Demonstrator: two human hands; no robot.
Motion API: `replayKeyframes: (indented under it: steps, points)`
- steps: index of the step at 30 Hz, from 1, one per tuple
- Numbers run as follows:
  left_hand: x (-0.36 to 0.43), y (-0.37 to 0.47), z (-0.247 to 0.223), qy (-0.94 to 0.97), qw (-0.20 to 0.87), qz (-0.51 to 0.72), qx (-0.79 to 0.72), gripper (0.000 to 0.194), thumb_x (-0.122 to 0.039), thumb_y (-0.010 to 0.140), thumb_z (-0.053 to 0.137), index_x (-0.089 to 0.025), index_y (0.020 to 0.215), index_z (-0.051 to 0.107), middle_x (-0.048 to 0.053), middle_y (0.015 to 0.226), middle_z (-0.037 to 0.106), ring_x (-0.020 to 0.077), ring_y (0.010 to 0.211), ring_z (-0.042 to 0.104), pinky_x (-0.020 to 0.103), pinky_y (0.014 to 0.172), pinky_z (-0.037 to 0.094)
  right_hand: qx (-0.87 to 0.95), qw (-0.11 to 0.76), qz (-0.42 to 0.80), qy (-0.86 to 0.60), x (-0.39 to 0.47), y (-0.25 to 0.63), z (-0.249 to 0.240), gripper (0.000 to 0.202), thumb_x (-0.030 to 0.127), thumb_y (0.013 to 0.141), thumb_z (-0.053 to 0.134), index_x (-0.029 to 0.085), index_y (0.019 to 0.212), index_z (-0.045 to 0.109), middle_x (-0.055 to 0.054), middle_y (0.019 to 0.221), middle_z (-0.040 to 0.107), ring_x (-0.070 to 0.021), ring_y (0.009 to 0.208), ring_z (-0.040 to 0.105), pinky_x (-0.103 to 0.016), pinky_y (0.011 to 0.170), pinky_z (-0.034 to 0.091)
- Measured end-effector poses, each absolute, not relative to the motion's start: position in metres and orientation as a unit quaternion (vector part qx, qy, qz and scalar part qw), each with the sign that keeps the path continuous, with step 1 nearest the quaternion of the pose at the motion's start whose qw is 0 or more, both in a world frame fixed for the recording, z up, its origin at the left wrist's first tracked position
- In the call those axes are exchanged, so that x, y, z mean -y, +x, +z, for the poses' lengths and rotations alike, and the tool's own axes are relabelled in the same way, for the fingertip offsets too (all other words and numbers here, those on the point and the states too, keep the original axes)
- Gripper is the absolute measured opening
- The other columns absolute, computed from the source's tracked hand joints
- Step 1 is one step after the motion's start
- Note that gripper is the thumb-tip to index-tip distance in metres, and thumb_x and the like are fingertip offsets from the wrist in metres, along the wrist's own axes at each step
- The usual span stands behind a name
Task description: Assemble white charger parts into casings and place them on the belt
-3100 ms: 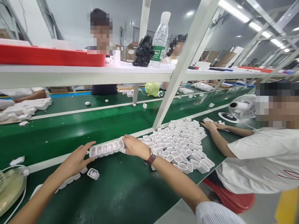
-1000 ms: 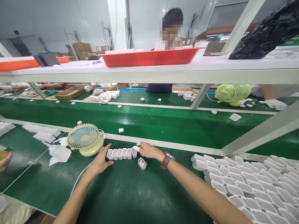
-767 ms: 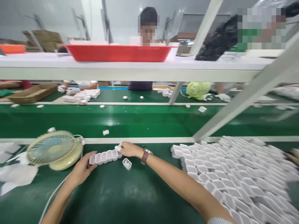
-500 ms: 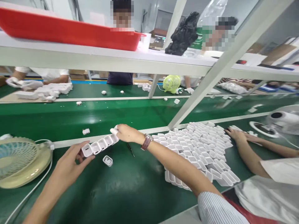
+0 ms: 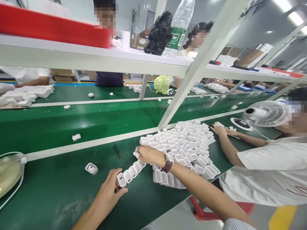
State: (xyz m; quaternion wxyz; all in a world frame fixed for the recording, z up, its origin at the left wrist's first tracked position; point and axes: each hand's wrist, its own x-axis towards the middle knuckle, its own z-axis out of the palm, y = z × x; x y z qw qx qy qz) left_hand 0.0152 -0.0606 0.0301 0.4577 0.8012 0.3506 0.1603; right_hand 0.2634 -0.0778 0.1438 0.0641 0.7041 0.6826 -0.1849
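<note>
A short row of white plastic cases [image 5: 133,172] runs between my two hands above the green bench. My left hand [image 5: 112,185] grips the near left end, thumb below and fingers behind. My right hand [image 5: 150,154], with a watch on its wrist, is closed round the far end, its fingertips in white covers. Just beyond it lies a large group of white cases [image 5: 184,148] in rows. One separate case [image 5: 91,168] with something inside sits on the bench to the left. Dark tweezers [image 5: 116,151] lie behind the row.
A slanted metal post [image 5: 177,99] and shelf [image 5: 96,60] stand ahead. A green belt [image 5: 43,121] carries a few small parts. At right are a co-worker's hands [image 5: 219,130] and a white fan [image 5: 268,113]; part of another fan [image 5: 9,175] is at left.
Both hands have moved right with the row of cases, towards the large group. The view has turned right, showing more of the co-worker and the fan there.
</note>
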Motion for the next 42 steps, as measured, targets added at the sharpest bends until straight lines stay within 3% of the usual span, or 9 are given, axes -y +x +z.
replayKeyframes:
  steps: [6, 13, 16, 21, 25, 34, 36, 39, 42]
  points:
    - [0.059, 0.016, 0.026, 0.845, 0.429, 0.108, -0.3, 0.061, -0.027, 0.088, 0.059, -0.03, 0.147, 0.045, 0.004, 0.104, 0.067, 0.021, 0.076, 0.069, 0.036, 0.075, 0.06, -0.696, 0.038, -0.16, 0.699, 0.082, 0.262, 0.152, 0.021, 0.016, 0.099, 0.05, 0.013, 0.101, 0.07, -0.016, 0.106, 0.075, -0.0263, 0.096, 0.071, -0.031, 0.076, 0.045]
    - [0.049, 0.025, 0.032, 0.856, 0.422, 0.11, -0.276, 0.081, -0.022, 0.081, 0.069, -0.034, 0.154, 0.037, 0.011, 0.143, 0.056, 0.029, 0.111, 0.067, 0.044, 0.097, 0.058, -0.664, -0.036, -0.158, 0.73, 0.149, 0.272, 0.185, 0.028, 0.026, 0.104, 0.043, 0.017, 0.087, 0.064, -0.01, 0.094, 0.073, -0.0203, 0.074, 0.066, -0.032, 0.067, 0.043]
    - [0.043, 0.035, 0.035, 0.855, 0.443, 0.076, -0.261, 0.093, -0.019, 0.076, 0.073, -0.032, 0.158, 0.031, 0.012, 0.146, 0.055, 0.0306, 0.116, 0.064, 0.049, 0.105, 0.053, -0.658, -0.05, -0.214, 0.72, 0.192, 0.259, 0.17, 0.029, 0.032, 0.103, 0.047, 0.02, 0.082, 0.064, -0.007, 0.085, 0.071, -0.0201, 0.068, 0.065, -0.032, 0.063, 0.045]
    - [0.036, 0.051, 0.04, 0.861, 0.457, 0.063, -0.215, 0.104, -0.021, 0.077, 0.077, -0.033, 0.163, 0.02, 0.012, 0.149, 0.056, 0.0323, 0.124, 0.061, 0.055, 0.116, 0.042, -0.612, -0.111, -0.235, 0.747, 0.229, 0.227, 0.125, 0.021, 0.03, 0.101, 0.051, 0.021, 0.109, 0.068, -0.011, 0.12, 0.072, -0.026, 0.099, 0.072, -0.04, 0.087, 0.058]
    - [0.036, 0.059, 0.039, 0.862, 0.454, 0.081, -0.211, 0.106, -0.022, 0.078, 0.079, -0.033, 0.163, 0.017, 0.012, 0.153, 0.052, 0.0312, 0.126, 0.059, 0.056, 0.119, 0.038, -0.586, -0.164, -0.242, 0.756, 0.232, 0.21, 0.109, 0.028, 0.026, 0.102, 0.048, 0.019, 0.125, 0.063, -0.013, 0.141, 0.062, -0.0288, 0.126, 0.065, -0.045, 0.109, 0.054]
    - [0.047, 0.074, 0.036, 0.842, 0.456, 0.148, -0.248, 0.091, -0.047, 0.084, 0.08, -0.029, 0.159, 0.031, 0.015, 0.155, 0.048, 0.039, 0.146, 0.043, 0.06, 0.12, 0.037, -0.59, -0.228, -0.195, 0.75, 0.223, 0.2, 0.075, 0.034, 0.025, 0.103, 0.051, 0.013, 0.134, 0.055, -0.023, 0.162, 0.041, -0.0343, 0.152, 0.04, -0.053, 0.121, 0.045]
    - [0.05, 0.068, 0.037, 0.83, 0.473, 0.149, -0.253, 0.091, -0.046, 0.083, 0.081, -0.031, 0.158, 0.032, 0.015, 0.155, 0.048, 0.0395, 0.143, 0.047, 0.058, 0.116, 0.042, -0.591, -0.248, -0.187, 0.745, 0.22, 0.199, 0.068, 0.038, 0.017, 0.1, 0.051, 0.012, 0.138, 0.051, -0.023, 0.164, 0.036, -0.034, 0.155, 0.034, -0.054, 0.123, 0.042]
    - [0.051, 0.056, 0.036, 0.794, 0.532, 0.114, -0.271, 0.096, -0.041, 0.081, 0.083, -0.033, 0.16, 0.029, 0.015, 0.149, 0.05, 0.0349, 0.121, 0.065, 0.055, 0.104, 0.055, -0.589, -0.277, -0.171, 0.739, 0.22, 0.197, 0.061, 0.039, 0.003, 0.092, 0.05, 0.015, 0.129, 0.054, -0.021, 0.169, 0.027, -0.0329, 0.158, 0.027, -0.054, 0.123, 0.041]
    - [0.046, 0.049, 0.033, 0.757, 0.589, 0.1, -0.263, 0.093, -0.031, 0.082, 0.08, -0.034, 0.16, 0.029, 0.014, 0.143, 0.051, 0.0263, 0.104, 0.07, 0.051, 0.097, 0.061, -0.577, -0.294, -0.142, 0.749, 0.225, 0.193, 0.061, 0.037, 0.0, 0.089, 0.048, 0.017, 0.12, 0.056, -0.02, 0.169, 0.029, -0.0341, 0.155, 0.033, -0.054, 0.12, 0.046]
